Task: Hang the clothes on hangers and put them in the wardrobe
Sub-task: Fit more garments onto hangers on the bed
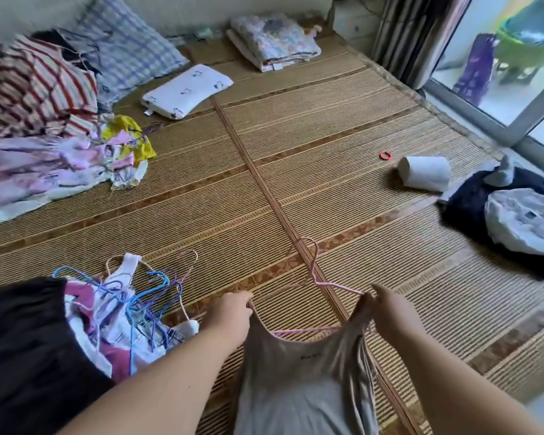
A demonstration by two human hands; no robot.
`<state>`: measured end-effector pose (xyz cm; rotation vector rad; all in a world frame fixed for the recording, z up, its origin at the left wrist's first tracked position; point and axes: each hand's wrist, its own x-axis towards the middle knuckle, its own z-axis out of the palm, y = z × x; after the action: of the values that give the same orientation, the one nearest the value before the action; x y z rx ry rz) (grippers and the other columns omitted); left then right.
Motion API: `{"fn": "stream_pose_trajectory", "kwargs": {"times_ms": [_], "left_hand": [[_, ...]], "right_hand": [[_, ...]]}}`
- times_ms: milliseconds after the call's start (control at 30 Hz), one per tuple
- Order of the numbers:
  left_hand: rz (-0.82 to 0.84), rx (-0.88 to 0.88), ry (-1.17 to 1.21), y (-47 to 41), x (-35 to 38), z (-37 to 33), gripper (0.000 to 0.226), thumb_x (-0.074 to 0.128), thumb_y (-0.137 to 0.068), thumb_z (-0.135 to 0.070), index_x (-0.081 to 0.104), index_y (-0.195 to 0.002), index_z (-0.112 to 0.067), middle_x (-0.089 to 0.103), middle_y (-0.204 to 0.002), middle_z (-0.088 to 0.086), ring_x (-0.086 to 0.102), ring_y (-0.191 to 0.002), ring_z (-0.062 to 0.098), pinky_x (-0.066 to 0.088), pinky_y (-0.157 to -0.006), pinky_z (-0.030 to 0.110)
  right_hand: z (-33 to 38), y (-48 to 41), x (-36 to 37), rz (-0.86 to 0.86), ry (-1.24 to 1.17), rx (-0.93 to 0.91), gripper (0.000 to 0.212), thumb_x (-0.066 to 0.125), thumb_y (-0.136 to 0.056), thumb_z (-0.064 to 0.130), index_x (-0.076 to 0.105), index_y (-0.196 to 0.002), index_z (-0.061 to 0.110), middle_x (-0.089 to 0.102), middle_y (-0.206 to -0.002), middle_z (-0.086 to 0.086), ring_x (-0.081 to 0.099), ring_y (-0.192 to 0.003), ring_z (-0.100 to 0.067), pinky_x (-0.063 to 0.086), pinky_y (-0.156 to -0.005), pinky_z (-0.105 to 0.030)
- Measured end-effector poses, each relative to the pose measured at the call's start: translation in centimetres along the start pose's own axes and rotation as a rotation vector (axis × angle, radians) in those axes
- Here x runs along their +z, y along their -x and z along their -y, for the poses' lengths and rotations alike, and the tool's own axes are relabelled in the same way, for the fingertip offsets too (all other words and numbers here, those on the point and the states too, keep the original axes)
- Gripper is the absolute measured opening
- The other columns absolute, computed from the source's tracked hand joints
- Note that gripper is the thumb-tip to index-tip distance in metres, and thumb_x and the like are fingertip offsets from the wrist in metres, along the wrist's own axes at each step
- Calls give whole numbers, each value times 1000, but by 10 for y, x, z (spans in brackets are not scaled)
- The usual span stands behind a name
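Note:
A grey sleeveless top (302, 378) hangs on a pink wire hanger (314, 271) low in the middle of the view, above a woven mat (264, 189). My left hand (230, 315) pinches the top's left strap at the hanger's left end. My right hand (387, 306) pinches the right strap at the hanger's right end. The hanger's hook points away from me. A bundle of blue, purple and pink wire hangers (145, 293) lies on clothes at the lower left. The wardrobe is not in view.
Striped and pastel clothes (44, 127) are piled at the left. A small white pillow (186, 89) and a folded blanket (270, 42) lie at the back. At the right are a paper roll (424, 174), dark clothes (496, 221) and a glass door (500, 89).

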<state>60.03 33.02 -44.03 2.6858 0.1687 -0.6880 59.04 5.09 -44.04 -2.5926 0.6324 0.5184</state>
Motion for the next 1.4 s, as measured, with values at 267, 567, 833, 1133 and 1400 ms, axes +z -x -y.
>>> {"fn": "stream_pose_trajectory", "kwargs": {"times_ms": [267,567,833,1133,1400], "left_hand": [[92,47,133,49,-13,27,70,52,-90,-31,15,-150,-33,8,-159,-5,28,-141,22,32,-108,37],[-16,14,103,137,-58,149,59,53,-84,-34,39,-141,-34,32,-149,-3,42,-129,19,36,-104,30],[-62,-69,124,186,-91,319,57,57,-87,-34,38,-142,-33,26,-154,-2,26,-140,17,23,-114,28],[3,-71,72,188,-122,485,59,55,-89,-35,33,-144,-36,25,-154,-6,24,-141,18,27,-113,35],[119,-25,48,153,-90,522,65,54,-88,-37,26,-147,-35,16,-158,-3,17,-144,19,25,-115,35]], "right_hand": [[37,50,27,185,101,-268,59,42,-98,27,15,-150,26,9,-159,-1,18,-144,-23,21,-116,-40],[143,150,67,314,262,-555,49,49,-93,37,37,-140,34,23,-155,1,40,-133,-21,41,-101,-37],[264,241,162,369,210,-653,56,56,-88,37,38,-141,29,39,-145,-2,43,-129,-21,36,-104,-30],[342,295,260,305,63,-381,71,61,-81,35,30,-145,28,47,-139,-3,49,-123,-24,40,-85,-25],[379,238,294,257,-185,-116,67,58,-90,34,27,-146,15,41,-146,-10,39,-133,-26,32,-99,-27]]}}
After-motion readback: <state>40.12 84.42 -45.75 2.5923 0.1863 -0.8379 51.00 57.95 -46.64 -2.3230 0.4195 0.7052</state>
